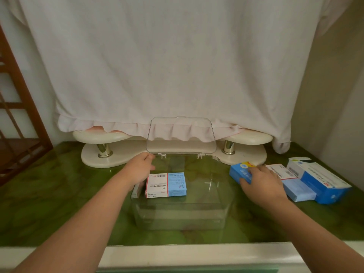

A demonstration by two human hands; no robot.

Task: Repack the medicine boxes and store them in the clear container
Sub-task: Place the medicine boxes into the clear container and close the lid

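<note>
Gripping the blue box (239, 173) in your right hand (263, 184), just right of the open clear container (177, 217); be lifting it flat over the rim, landing beside the white box (166, 185) inside. Left hand (139, 168) is resting at the back rim, grip unclear.

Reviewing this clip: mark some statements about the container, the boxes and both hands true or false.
1. The lid of the clear container is shut. False: it stands open, tilted back.
2. A white and blue box lies inside the container. True.
3. The right hand grips a blue box outside the container. True.
4. The left hand holds a medicine box. False: it is at the container's left rear rim.
5. All the boxes are already stored. False: several more boxes lie on the green tabletop to the right.
</note>
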